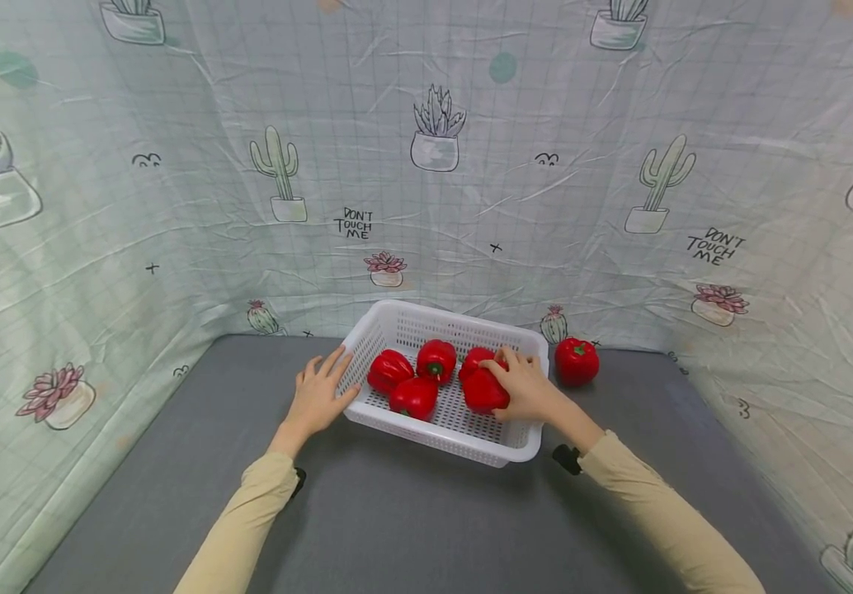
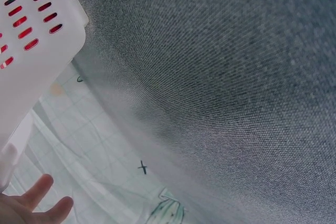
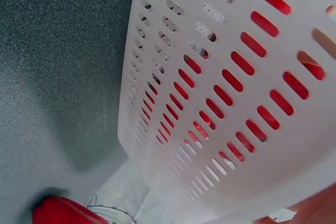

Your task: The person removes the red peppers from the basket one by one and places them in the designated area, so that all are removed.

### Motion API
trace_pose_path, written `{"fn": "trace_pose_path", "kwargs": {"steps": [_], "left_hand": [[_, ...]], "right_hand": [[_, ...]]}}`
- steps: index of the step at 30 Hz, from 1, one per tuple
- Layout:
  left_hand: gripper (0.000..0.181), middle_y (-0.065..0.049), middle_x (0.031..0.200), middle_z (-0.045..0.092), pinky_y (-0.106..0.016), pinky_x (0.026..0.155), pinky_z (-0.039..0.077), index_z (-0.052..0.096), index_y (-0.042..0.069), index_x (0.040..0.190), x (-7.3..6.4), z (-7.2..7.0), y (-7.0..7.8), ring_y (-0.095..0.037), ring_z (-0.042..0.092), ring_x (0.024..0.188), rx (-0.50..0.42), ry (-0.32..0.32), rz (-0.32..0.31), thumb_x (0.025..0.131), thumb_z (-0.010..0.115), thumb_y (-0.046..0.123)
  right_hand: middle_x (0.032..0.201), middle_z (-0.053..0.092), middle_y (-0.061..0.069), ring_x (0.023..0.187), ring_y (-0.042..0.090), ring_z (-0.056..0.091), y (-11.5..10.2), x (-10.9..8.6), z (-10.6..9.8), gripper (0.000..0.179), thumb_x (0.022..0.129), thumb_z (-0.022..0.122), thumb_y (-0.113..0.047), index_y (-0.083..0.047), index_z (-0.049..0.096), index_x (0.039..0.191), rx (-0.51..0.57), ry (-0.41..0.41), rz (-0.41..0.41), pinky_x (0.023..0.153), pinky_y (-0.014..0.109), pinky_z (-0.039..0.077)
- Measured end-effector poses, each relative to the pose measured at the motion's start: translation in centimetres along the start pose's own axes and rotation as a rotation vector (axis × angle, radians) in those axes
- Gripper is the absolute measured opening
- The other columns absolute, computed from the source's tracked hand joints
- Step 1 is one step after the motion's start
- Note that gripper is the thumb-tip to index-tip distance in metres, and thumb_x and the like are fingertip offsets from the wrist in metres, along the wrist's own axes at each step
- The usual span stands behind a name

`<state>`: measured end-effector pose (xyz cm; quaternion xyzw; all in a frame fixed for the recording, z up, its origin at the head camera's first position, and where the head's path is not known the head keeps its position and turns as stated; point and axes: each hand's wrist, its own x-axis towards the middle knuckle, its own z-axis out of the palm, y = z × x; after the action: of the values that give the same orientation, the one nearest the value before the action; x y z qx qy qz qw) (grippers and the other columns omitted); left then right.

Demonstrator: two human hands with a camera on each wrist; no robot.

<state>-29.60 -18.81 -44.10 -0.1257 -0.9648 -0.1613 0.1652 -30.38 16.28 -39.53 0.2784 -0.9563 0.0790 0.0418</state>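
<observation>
A white perforated plastic basket [image 1: 426, 431] stands on the grey table and holds several red bell peppers. Inside its right part, my right hand [image 1: 523, 388] reaches over the wall and grips a red bell pepper [image 1: 483, 393] with fingers and thumb. Another pepper [image 1: 473, 360] lies just behind that one. My left hand [image 1: 320, 394] rests at the basket's left rim, fingers spread and nearly straight. In the left wrist view, two of its fingers [image 2: 39, 190] show beside the basket wall [image 2: 47, 59]. The right wrist view shows mostly the slotted wall [image 3: 226, 124], with red behind it.
One red bell pepper [image 1: 577, 362] sits on the table outside the basket, to its right. A cactus-print cloth [image 1: 471, 214] hangs behind the table [image 1: 412, 528] and along both sides. The left part of the basket contains a pepper group, including one with a green stem [image 1: 436, 360].
</observation>
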Motion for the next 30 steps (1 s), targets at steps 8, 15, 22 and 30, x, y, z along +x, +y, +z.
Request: {"fn": "trace_pose_path", "kwargs": {"steps": [8, 15, 22, 30], "left_hand": [[0.057, -0.011, 0.143, 0.033, -0.062, 0.092, 0.025, 0.042, 0.010, 0.134, 0.0, 0.0, 0.1, -0.045, 0.031, 0.123, -0.005, 0.002, -0.008, 0.085, 0.052, 0.038], [0.057, -0.011, 0.143, 0.033, -0.062, 0.091, 0.026, 0.041, 0.011, 0.134, 0.1, 0.0, 0.0, -0.045, 0.031, 0.122, -0.002, 0.003, -0.006, 0.085, 0.052, 0.038], [0.058, -0.012, 0.143, 0.032, -0.062, 0.091, 0.026, 0.041, 0.010, 0.134, 0.1, -0.1, 0.1, -0.045, 0.031, 0.122, 0.001, -0.010, -0.008, 0.084, 0.052, 0.039], [0.058, -0.011, 0.143, 0.032, -0.063, 0.091, 0.025, 0.041, 0.010, 0.135, 0.2, -0.1, 0.0, -0.045, 0.031, 0.122, -0.002, -0.007, -0.002, 0.085, 0.051, 0.038]], "right_hand": [[0.123, 0.045, 0.011, 0.110, 0.031, 0.039, 0.0, -1.1, -0.5, 0.082, 0.058, 0.080, -0.030, -0.021, 0.041, 0.130, -0.008, 0.119, -0.058, 0.085, 0.052, 0.036], [0.124, 0.048, 0.009, 0.105, 0.028, 0.039, 0.4, -1.7, -0.5, 0.082, 0.057, 0.079, -0.035, -0.018, 0.042, 0.128, -0.043, 0.222, -0.075, 0.080, 0.048, 0.037], [0.118, 0.054, 0.009, 0.097, 0.026, 0.040, 0.6, -2.6, -1.0, 0.076, 0.057, 0.077, -0.039, -0.013, 0.047, 0.122, -0.065, 0.307, -0.075, 0.074, 0.042, 0.034], [0.117, 0.047, 0.009, 0.101, 0.026, 0.036, 0.8, -3.6, -1.7, 0.075, 0.057, 0.079, -0.036, -0.014, 0.047, 0.122, -0.007, 0.345, -0.076, 0.076, 0.043, 0.037]]}}
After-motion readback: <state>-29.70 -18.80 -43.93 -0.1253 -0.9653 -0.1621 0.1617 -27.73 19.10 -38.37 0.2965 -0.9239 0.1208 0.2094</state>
